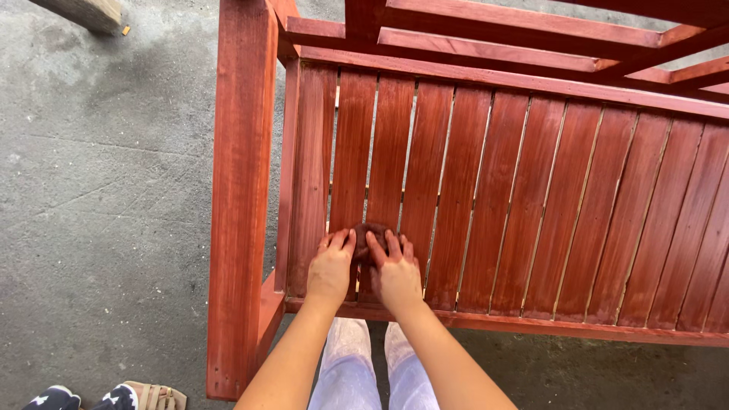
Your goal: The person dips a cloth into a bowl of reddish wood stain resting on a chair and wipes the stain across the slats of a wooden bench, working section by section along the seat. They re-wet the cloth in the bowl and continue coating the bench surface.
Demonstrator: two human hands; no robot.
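A red-brown stained wooden bench [531, 205] with a slatted seat fills the view. Both my hands rest side by side on the slats near the seat's front left. My left hand [331, 267] and my right hand [395, 272] together press a dark, stain-soaked wad of cloth [366, 237] against the slats, fingers over its near side. My fingers are smeared with reddish stain.
The bench's thick left armrest [239, 190] runs down the frame beside my left arm. The backrest rails [531, 38] cross the top. Grey concrete floor [106, 190] lies to the left. A foot in a sandal [152, 396] shows at the bottom left.
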